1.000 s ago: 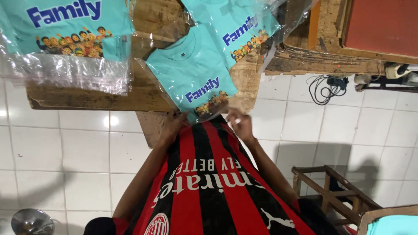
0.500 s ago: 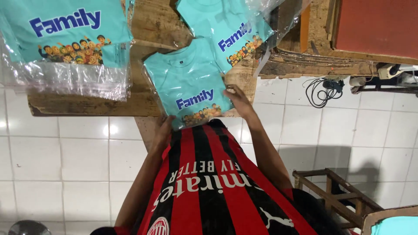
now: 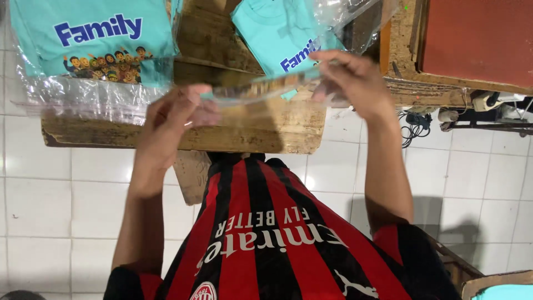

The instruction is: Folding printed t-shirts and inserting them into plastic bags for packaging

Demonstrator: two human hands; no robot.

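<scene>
left hand (image 3: 172, 114): raised mid-frame, pinching bagged teal shirt (image 3: 266, 88) edge
right hand (image 3: 355, 78): raised, gripping other edge
shirt packs on wooden table (image 3: 266, 130): two

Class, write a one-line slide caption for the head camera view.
Left hand and right hand hold a bagged turquoise shirt edge-on over the worn wooden table.

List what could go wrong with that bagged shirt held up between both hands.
1. The left hand and right hand pinch only the ends of the bagged shirt, so the slick plastic may slip and drop.
2. It hangs over the table edge, so a drop could land on the tiled floor.
3. The left stack overhangs the edge; a bump might slide it off.
</scene>
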